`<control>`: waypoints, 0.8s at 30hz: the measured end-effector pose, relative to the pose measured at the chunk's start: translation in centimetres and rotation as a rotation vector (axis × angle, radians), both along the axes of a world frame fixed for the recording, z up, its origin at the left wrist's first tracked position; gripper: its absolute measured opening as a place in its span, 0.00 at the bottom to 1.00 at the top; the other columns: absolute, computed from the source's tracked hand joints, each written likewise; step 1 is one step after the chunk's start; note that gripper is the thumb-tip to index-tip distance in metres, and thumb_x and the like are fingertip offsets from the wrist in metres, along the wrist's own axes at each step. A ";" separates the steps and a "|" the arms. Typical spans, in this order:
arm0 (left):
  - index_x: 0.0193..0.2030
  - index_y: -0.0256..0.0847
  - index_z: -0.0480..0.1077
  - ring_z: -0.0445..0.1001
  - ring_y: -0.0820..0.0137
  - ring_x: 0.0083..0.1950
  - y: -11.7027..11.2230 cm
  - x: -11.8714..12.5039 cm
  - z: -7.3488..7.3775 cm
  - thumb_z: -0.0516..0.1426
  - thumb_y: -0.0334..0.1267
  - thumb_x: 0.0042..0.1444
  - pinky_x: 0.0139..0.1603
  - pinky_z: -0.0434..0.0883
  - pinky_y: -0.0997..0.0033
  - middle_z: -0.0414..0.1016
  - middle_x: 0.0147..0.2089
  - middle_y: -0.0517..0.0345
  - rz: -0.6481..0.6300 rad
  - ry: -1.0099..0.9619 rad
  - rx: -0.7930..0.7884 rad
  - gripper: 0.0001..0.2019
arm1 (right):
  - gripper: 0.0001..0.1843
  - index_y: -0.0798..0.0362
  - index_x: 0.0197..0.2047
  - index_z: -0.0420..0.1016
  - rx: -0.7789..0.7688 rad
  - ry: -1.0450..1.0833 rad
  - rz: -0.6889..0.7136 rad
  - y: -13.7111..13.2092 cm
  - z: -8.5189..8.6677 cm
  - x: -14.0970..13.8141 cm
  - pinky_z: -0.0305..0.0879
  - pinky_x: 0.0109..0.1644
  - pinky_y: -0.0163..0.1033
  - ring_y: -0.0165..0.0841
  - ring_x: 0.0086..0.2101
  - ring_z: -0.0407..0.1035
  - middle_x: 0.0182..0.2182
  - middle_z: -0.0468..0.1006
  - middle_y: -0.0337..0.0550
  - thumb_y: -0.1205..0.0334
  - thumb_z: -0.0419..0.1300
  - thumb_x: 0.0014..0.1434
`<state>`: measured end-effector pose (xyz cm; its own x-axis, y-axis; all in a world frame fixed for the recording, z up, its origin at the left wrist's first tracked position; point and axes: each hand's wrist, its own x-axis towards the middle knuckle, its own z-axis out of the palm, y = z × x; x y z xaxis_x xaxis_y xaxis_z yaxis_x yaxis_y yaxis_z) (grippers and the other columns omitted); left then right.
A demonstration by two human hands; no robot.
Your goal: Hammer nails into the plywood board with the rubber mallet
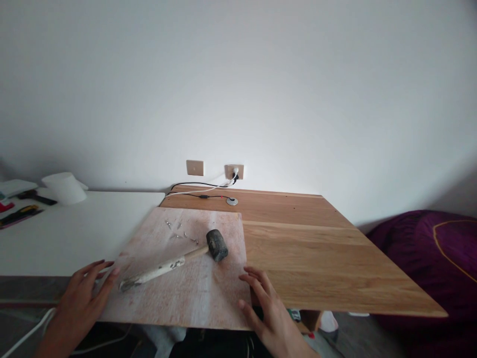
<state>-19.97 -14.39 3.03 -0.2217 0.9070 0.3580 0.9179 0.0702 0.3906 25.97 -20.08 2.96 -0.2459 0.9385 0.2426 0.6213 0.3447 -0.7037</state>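
Observation:
A pale, whitewashed plywood board lies across the near corner of a wooden table. On the board rests a mallet with a black rubber head and a paint-stained wooden handle, and several small nails lie scattered above it. My left hand is open, fingers spread on the board's left edge near the end of the mallet handle. My right hand is open too, fingers flat on the board's right near edge. Neither hand holds anything.
A white table adjoins on the left, bearing a white lamp shade and tools at its far end. Cables run to a wall socket. A purple beanbag sits at the right.

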 end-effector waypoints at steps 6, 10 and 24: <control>0.54 0.44 0.73 0.78 0.49 0.60 0.5 0.2 0.6 0.50 0.62 0.63 0.65 0.75 0.45 0.79 0.54 0.46 0.016 -0.030 -0.114 0.27 | 0.19 0.47 0.65 0.71 -0.025 0.024 -0.006 0.0 0.2 -0.1 0.70 0.68 0.47 0.43 0.65 0.69 0.65 0.70 0.53 0.54 0.54 0.75; 0.56 0.43 0.73 0.82 0.50 0.53 0.3 0.2 0.9 0.52 0.64 0.61 0.59 0.78 0.46 0.80 0.49 0.46 0.050 -0.080 -0.198 0.29 | 0.20 0.46 0.66 0.72 -0.012 0.001 -0.007 -0.2 0.3 0.1 0.69 0.70 0.48 0.44 0.66 0.68 0.66 0.70 0.52 0.54 0.56 0.74; 0.53 0.52 0.79 0.83 0.63 0.37 -1.7 8.0 1.9 0.55 0.64 0.62 0.41 0.82 0.64 0.81 0.54 0.55 -0.305 -0.161 -0.220 0.24 | 0.22 0.43 0.62 0.77 0.030 -0.044 -0.368 -2.9 -0.7 7.7 0.75 0.62 0.49 0.45 0.57 0.77 0.60 0.77 0.49 0.44 0.54 0.73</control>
<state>-12.00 -16.13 4.96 0.0325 0.9909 0.1305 0.8380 -0.0982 0.5367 33.71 -22.93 2.25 0.0963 0.9587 0.2677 0.7369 0.1121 -0.6666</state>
